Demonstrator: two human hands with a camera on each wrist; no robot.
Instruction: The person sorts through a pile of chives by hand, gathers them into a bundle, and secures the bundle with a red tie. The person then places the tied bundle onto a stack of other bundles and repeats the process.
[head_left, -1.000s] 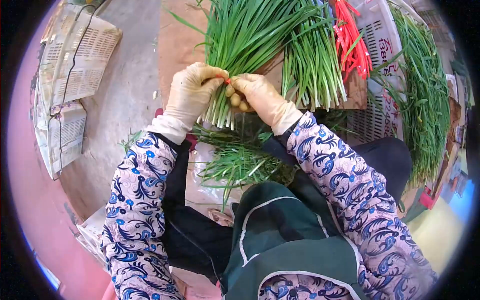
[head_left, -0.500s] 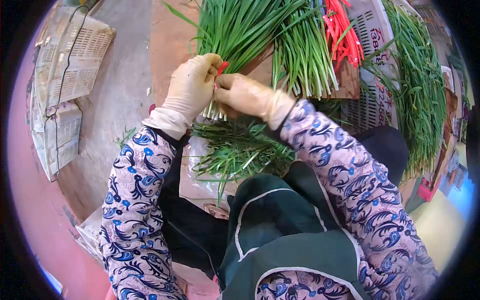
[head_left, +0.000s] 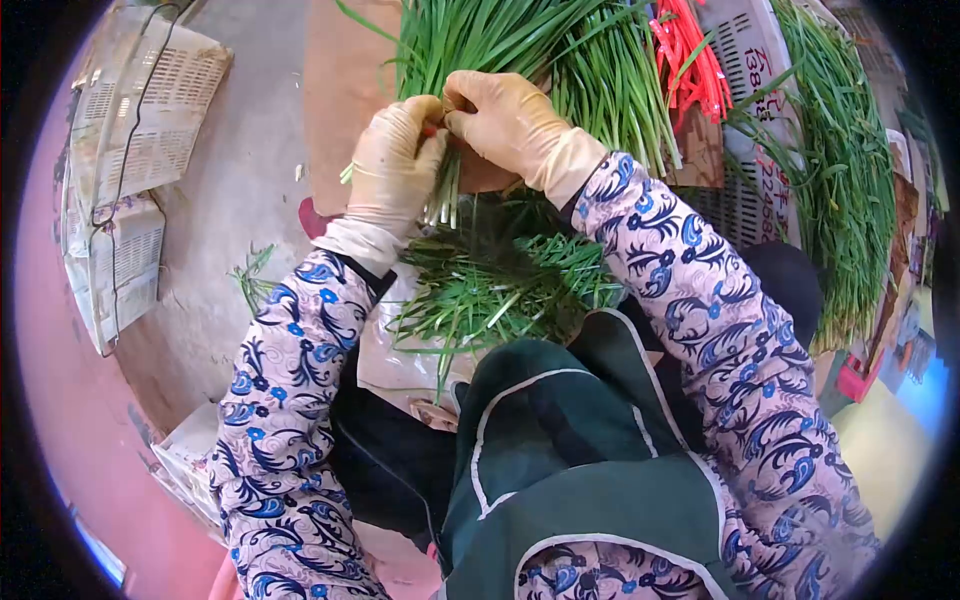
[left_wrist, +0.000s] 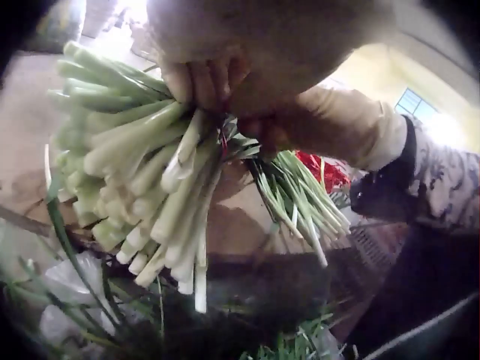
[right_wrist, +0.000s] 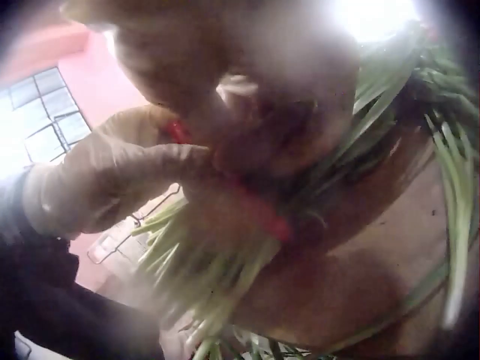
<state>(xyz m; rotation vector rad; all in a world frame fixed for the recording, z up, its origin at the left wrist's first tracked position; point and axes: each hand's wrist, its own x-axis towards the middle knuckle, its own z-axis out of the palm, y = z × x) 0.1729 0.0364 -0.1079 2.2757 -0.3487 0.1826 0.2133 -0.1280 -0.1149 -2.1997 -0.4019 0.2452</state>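
Note:
A thick bunch of long green chives (head_left: 475, 45) lies on the brown board, pale cut ends towards the person. The left hand (head_left: 390, 175), in a cream glove, is at its left side with thumb and fingers pinching a red tie. From the right, the gloved right hand (head_left: 510, 125) curls its fingers over the bunch at the tie, fingertips beside the left hand's. In the left wrist view the stalk ends (left_wrist: 142, 165) fan out below the fingers. The red tie (right_wrist: 262, 214) crosses the stalks in the right wrist view, partly hidden by the hands.
Another chive bunch (head_left: 620, 100) lies to the right, beside a pile of red ties (head_left: 690, 65). A white crate (head_left: 738, 60) and a heap of chives (head_left: 840, 190) stand further right. Loose green trimmings (head_left: 500, 290) lie below the board (head_left: 345, 90). White crates (head_left: 165, 110) stand at left.
The right hand has gone from below the left hand up and over the bunch. The red tie end, earlier showing above the left fingers, is now mostly covered.

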